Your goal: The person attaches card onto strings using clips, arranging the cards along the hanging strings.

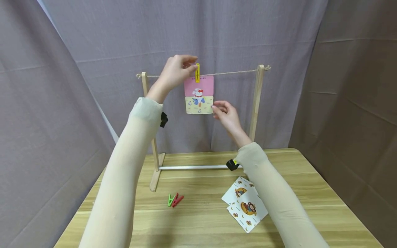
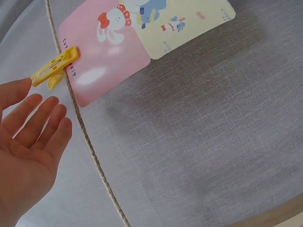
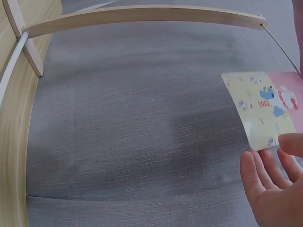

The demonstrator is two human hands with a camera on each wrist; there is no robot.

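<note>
A yellow clothespin (image 2: 55, 66) clips a pink-and-yellow card (image 1: 199, 91) with a rabbit picture to the rope (image 1: 231, 72). At the clothespin's upper end is my left hand (image 1: 177, 70); its thumb touches or nearly touches the handle, while its fingers (image 2: 40, 116) spread loosely below, apart from it. My right hand (image 1: 228, 117) pinches the card's lower side edge. Its thumb (image 3: 291, 143) lies over the front, and some fingertips pass out of sight behind the card in the right wrist view.
A wooden stand (image 1: 256, 103) holds the rope, with a white bar (image 1: 192, 167) low across it. Green (image 1: 171, 200) and red (image 1: 177, 199) clothespins lie on the table (image 1: 192, 224). White monkey-print cards (image 1: 246, 206) overlap beneath my right forearm. Grey curtain hangs behind.
</note>
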